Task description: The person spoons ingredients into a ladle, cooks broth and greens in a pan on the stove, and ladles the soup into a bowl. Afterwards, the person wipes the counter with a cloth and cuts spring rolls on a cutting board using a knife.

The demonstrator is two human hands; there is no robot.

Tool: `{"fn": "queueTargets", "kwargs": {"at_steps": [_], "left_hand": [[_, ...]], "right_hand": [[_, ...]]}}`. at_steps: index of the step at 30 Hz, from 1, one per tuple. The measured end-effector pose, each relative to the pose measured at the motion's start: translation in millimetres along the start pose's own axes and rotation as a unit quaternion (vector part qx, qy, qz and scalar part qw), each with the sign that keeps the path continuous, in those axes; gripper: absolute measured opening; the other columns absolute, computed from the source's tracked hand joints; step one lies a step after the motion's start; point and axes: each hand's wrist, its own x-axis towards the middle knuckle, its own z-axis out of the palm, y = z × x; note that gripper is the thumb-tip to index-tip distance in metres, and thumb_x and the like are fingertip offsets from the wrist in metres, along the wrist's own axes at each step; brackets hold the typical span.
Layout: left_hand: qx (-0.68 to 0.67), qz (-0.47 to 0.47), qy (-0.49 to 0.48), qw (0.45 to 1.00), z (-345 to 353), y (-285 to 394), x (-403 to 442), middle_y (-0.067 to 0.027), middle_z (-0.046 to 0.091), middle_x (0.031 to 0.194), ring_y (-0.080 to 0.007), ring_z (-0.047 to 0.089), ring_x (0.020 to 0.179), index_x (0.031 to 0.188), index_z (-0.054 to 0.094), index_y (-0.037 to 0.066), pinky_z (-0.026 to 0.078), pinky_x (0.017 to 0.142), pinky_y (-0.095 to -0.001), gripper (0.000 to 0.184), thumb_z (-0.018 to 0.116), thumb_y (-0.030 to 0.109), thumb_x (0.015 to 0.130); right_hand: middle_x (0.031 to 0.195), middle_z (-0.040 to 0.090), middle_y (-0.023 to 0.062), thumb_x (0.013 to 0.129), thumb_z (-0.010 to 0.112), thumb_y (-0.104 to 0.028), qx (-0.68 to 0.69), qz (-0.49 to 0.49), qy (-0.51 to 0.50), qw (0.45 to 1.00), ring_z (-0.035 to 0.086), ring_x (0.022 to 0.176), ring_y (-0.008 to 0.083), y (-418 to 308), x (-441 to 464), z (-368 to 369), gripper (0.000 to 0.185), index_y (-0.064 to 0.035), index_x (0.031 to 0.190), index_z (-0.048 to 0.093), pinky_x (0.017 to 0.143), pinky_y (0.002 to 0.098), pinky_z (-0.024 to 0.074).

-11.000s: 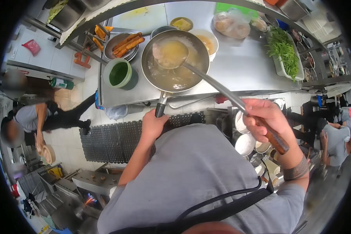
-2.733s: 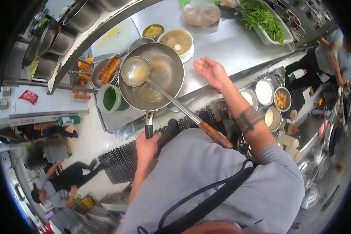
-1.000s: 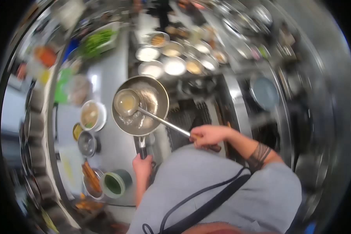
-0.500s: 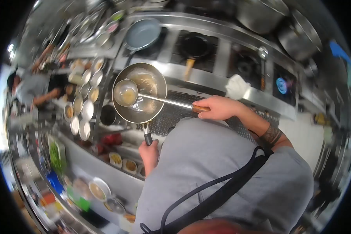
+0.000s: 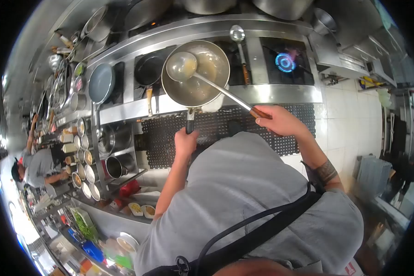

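My left hand point(image 5: 186, 141) is closed round the black handle of a deep frying pan point(image 5: 209, 94), which I hold up in front of the stove. A shiny layer of liquid covers part of the pan's inside. In my right hand point(image 5: 283, 120) is the wooden grip of a long metal ladle point(image 5: 225, 92). Its bowl is over the left part of the pan and has some yellowish liquid in it. A white cloth point(image 5: 212, 105) shows partly behind the pan's lower edge.
On the stove are a grey-blue pan point(image 5: 101, 83), a black pan point(image 5: 151, 70), a spoon with a wooden handle point(image 5: 240, 50) and a lit blue burner point(image 5: 285, 62). Below lies a black perforated mat point(image 5: 156, 146). Another person point(image 5: 41, 168) works at the left, beside several bowls.
My view and body have turned toward the stove's right side. The pan and ladle have come over the stove, nearer the lit burner. Both hands keep their grips.
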Motion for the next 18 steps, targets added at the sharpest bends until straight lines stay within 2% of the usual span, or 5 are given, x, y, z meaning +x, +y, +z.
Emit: {"fn": "queueTargets", "kwargs": {"at_steps": [3,6,12,14,18], "left_hand": [[0.031,0.0,-0.037,0.999,43.6,21.3,12.5,-0.0049,0.056,0.056,-0.0142,0.052,0.044,0.072,0.059,-0.001,0.04,0.043,-0.0342,0.02,0.069,0.014,0.081],[0.022,0.0,-0.07,0.997,75.1,28.4,26.2,-0.0067,0.056,0.055,-0.0153,0.054,0.046,0.072,0.062,-0.003,0.042,0.045,-0.035,0.022,0.07,0.016,0.08],[0.077,0.029,-0.048,0.995,97.8,17.1,69.5,-0.009,0.06,0.059,-0.0174,0.056,0.048,0.079,0.067,-0.006,0.043,0.047,-0.0365,0.02,0.07,0.014,0.078],[0.082,0.031,-0.049,0.995,99.5,20.9,80.4,-0.0066,0.058,0.06,-0.0155,0.053,0.047,0.078,0.064,-0.005,0.039,0.043,-0.0346,0.017,0.07,0.012,0.079],[0.085,0.02,-0.025,0.996,95.5,34.4,92.2,-0.0068,0.059,0.061,-0.0163,0.054,0.049,0.077,0.064,-0.004,0.042,0.046,-0.0363,0.019,0.072,0.014,0.078]], "right_hand": [[0.076,0.059,-0.0017,0.099,0.063,-0.024,0.023,0.073,0.02,0.997,0.057,0.063,0.0073,21.4,-12.4,-23.6,0.032,-0.0089,0.127,0.064,0.057,0.0266,0.0477],[0.079,0.062,-0.0011,0.103,0.059,-0.03,0.102,0.046,0.016,0.994,0.06,0.066,0.0086,67.6,-5.0,-34.2,0.032,-0.0077,0.125,0.065,0.058,0.0255,0.0497],[0.099,0.072,0.0087,0.107,0.051,-0.041,0.397,0.106,0.063,0.91,0.07,0.074,0.015,138.6,26.4,-20.0,0.045,-0.0019,0.126,0.063,0.065,0.0282,0.0568],[0.099,0.072,0.0105,0.105,0.055,-0.043,0.47,0.146,0.061,0.868,0.071,0.077,0.0176,186.0,51.3,-5.2,0.047,-0.0026,0.128,0.062,0.067,0.0308,0.0586],[0.101,0.072,0.0124,0.096,0.067,-0.047,0.455,0.134,0.034,0.88,0.072,0.085,0.018,285.1,103.4,41.5,0.051,-0.003,0.122,0.062,0.071,0.0346,0.06]]}}
